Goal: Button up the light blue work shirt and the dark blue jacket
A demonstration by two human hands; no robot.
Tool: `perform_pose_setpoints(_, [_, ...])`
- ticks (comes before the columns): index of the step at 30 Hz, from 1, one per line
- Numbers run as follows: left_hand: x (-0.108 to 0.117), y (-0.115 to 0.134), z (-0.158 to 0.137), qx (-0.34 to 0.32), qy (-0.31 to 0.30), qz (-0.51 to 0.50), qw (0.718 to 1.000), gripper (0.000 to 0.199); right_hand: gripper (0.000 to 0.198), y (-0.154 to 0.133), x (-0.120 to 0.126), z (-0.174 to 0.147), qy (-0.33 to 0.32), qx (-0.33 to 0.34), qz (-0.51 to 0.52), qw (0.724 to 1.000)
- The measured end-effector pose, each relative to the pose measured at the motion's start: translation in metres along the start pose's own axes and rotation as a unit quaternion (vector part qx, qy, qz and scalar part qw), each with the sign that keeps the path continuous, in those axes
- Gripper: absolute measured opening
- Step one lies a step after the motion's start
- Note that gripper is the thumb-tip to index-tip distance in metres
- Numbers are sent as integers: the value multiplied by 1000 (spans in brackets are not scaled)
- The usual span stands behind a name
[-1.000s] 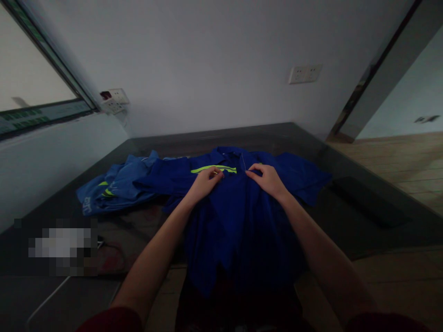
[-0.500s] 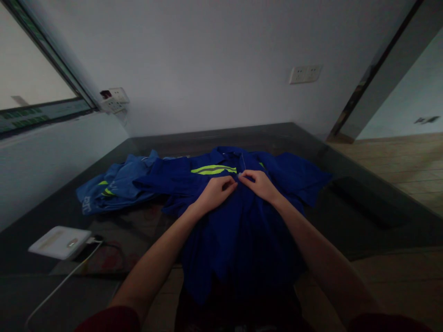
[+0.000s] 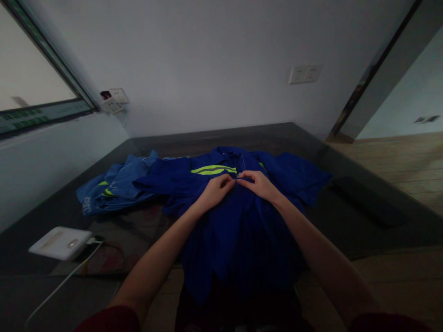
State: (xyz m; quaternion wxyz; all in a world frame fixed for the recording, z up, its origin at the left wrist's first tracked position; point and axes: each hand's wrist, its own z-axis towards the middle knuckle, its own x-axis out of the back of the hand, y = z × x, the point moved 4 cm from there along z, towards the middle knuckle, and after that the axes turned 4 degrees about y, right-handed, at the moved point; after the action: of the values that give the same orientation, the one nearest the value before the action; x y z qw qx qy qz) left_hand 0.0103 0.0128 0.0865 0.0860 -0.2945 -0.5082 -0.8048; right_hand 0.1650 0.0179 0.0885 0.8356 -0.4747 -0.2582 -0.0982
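A dark blue work jacket with yellow-green reflective stripes lies spread on the dark table, its collar toward the wall and its lower part hanging over the near edge. My left hand pinches the jacket's front edge just below the chest stripe. Beside it, my right hand pinches the opposite front edge, the fingertips of both hands almost touching. Whatever small fastener sits between the fingers is too hidden to make out.
A lighter blue folded garment lies at the left, partly under the jacket's sleeve. Nearer on the left is a white power bank with a white cable plugged in. A long dark object rests at the right. Wall sockets are behind.
My right hand has shifted slightly left, and the two front edges of the jacket are closer together between my fingertips. The jacket otherwise lies as before.
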Motion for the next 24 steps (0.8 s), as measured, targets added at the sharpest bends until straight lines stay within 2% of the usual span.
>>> perform_pose_setpoints(7, [-1,-4,1,-5,2,-21,1000,23,23,-2,-1,-1,-32,10,18,999])
perform_pose_setpoints(13, [1,-1,2,-22,3,-42,999,23,25,4,3,-1,-77,-13,16,997])
perform_pose_setpoints(19, [1,1,1,-39,-18,-46,998,21,27,7,4,0,-55,-41,70,995])
perform_pose_setpoints(24, [2,5,-1,-43,-3,10,999,20,20,0,3,-1,-13,-12,22,1000])
